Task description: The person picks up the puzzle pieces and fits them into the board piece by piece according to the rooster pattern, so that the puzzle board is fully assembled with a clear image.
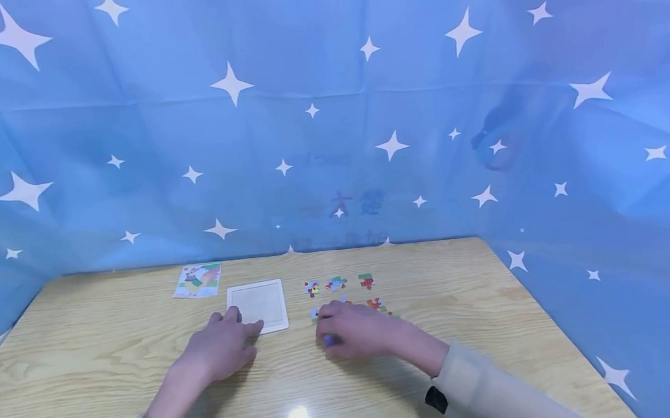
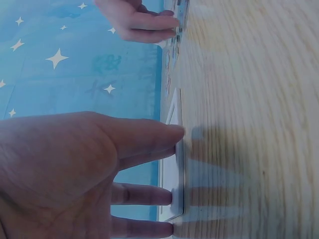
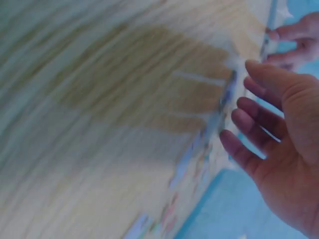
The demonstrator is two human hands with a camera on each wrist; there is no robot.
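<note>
My left hand (image 1: pixel 219 346) reaches over the near left corner of a white square puzzle tray (image 1: pixel 285 306). In the left wrist view its fingers are extended, with fingertips at the edge of the tray (image 2: pixel 171 172). My right hand (image 1: pixel 355 329) hovers over the nearer jigsaw pieces, partly hiding them. A blue puzzle piece (image 1: pixel 328 340) shows between its thumb and fingers. In the blurred right wrist view, that hand (image 3: pixel 294 134) has its fingers spread and loosely bent, holding nothing, beside a blue piece (image 3: pixel 228 94) on the table.
Several jigsaw pieces lie behind the right hand, among them a yellow-and-red one (image 1: pixel 312 288), a light blue one (image 1: pixel 336 283) and a green-and-red one (image 1: pixel 366 280). A colourful picture card (image 1: pixel 198 280) lies left of the tray. A starry blue curtain (image 1: pixel 322 172) borders the wooden table (image 1: pixel 92 348).
</note>
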